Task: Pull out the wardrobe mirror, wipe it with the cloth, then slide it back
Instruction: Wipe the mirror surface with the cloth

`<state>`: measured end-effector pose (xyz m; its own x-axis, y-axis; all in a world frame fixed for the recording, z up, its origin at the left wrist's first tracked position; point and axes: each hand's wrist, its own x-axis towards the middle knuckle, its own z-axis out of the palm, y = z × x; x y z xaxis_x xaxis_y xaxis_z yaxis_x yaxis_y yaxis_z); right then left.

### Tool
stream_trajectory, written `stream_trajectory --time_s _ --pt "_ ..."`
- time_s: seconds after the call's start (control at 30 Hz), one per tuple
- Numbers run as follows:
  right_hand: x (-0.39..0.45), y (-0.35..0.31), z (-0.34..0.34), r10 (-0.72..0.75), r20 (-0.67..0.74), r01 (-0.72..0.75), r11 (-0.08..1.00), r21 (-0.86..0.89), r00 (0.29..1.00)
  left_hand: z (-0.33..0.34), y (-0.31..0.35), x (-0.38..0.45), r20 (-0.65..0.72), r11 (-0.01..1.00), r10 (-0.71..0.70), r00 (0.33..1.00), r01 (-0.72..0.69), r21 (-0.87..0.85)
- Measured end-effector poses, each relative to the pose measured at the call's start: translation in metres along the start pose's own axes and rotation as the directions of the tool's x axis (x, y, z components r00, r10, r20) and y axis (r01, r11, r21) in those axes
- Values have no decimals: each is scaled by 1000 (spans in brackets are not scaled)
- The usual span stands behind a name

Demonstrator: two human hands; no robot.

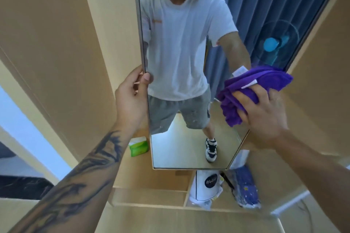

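Head view: along the left of the frame stood a tall pale wooden wardrobe panel (62, 47), running from the top edge down toward the lower centre. Just right of it, the tattooed left forearm rose from the lower left corner, and the left hand (130, 94) gripped the left edge of the tall frameless wardrobe mirror (180, 149), thumb lying on the glass face and fingers curled behind the edge. Below that hand, a small green packet (138, 146) sat on a pale wooden shelf (151, 179) of the wardrobe, just beside the mirror's lower left edge.

The mirror filled the centre of the frame, upright and pulled out in front of the wardrobe, its bottom edge ending above the shelf. Its glass reflected a person in a white shirt, grey shorts and a headset, with grey-blue curtains and a blue fan behind.

Under the mirror's lower right corner, a white bag with a dark round logo (207, 185) stood in a wardrobe compartment, and a blue patterned item in clear plastic wrapping (244, 185) lay just to its right.

At the right centre of the frame, the right hand (265, 111) pressed a bunched purple microfibre cloth (251, 89) against the mirror's right edge, fingers curled round the fabric. The right forearm ran off toward the lower right corner.
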<state>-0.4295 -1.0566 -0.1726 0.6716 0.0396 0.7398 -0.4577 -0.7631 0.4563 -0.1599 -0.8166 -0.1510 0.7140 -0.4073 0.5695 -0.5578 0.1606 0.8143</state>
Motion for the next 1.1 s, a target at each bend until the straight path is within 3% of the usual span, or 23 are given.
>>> stream_trajectory --time_s 0.13,0.23,0.33,0.57,0.63,0.77,0.83,0.93,0.97,1.1 --pt "-1 5 -6 102 -54 -100 995 29 993 6 2 1 -30 999 43 999 -43 -3" --pt "16 -25 -1 260 -135 -252 965 72 956 6 2 0 -17 999 47 999 -46 9" --pt "35 -65 6 358 -78 -345 928 139 930 5 -3 1 -2 999 42 999 -42 1" --pt "117 -155 -15 173 42 -178 966 186 984 3 -6 5 21 998 -5 1000 7 -56" --pt "119 -156 -20 110 131 -139 963 232 985 3 -5 6 11 994 -24 1000 25 -109" --pt "95 -124 -21 -130 130 102 974 203 983 4 -7 5 -13 993 -46 999 44 -108" --pt "74 -98 -17 -201 272 169 976 135 941 4 -12 4 -12 993 -62 998 60 -100" --pt "33 -60 -14 -157 575 144 987 69 803 4 -19 2 4 994 -69 998 69 -84" --pt "19 -49 -13 -133 611 138 990 40 780 3 -22 0 13 994 -74 997 75 -83" --pt "-10 -23 -24 16 485 1 999 -36 874 3 -35 -9 57 991 -99 993 104 -90"
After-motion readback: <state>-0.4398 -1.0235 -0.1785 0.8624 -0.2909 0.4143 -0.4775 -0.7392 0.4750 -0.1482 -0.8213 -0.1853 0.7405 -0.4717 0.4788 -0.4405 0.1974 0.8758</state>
